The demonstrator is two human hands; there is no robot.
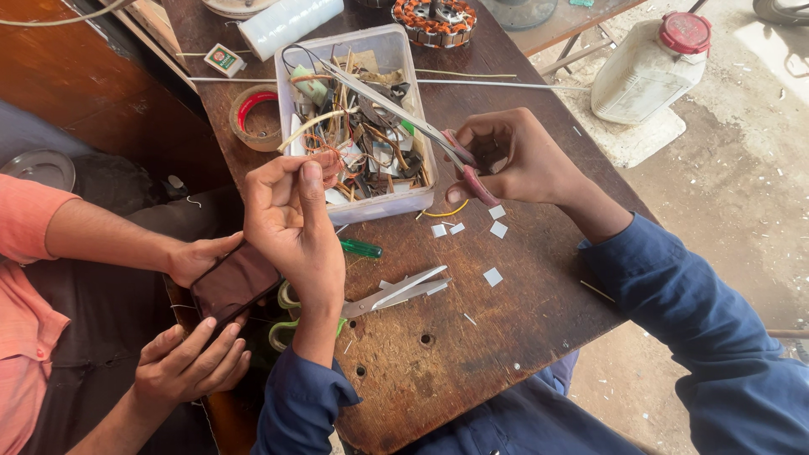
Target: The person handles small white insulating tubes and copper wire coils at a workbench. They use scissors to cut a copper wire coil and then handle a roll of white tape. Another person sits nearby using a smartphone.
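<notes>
Right hand (510, 160) clamped on red-handled long-nose steel pliers (425, 126) reaching over clear plastic tub of wire scraps (358, 118), left hand (291, 211) fingers pinched together on thin copper wire (324, 160) at tub's edge, green-handled scissors (388, 295) on worn wooden table (472, 337)

Workbench (472, 337): dark brown wood, worn and scratched, with small holes near the front edge. Directly on it: clear plastic tub (371, 206) of tangled wires and scrap; green-handled scissors (371, 299), blades shut, near the front; green-handled screwdriver (361, 248) just beside the tub; roll of tape (253, 118) left of the tub; several small white paper squares (493, 276) scattered right of the scissors; white roll (291, 24) at the far edge
</notes>
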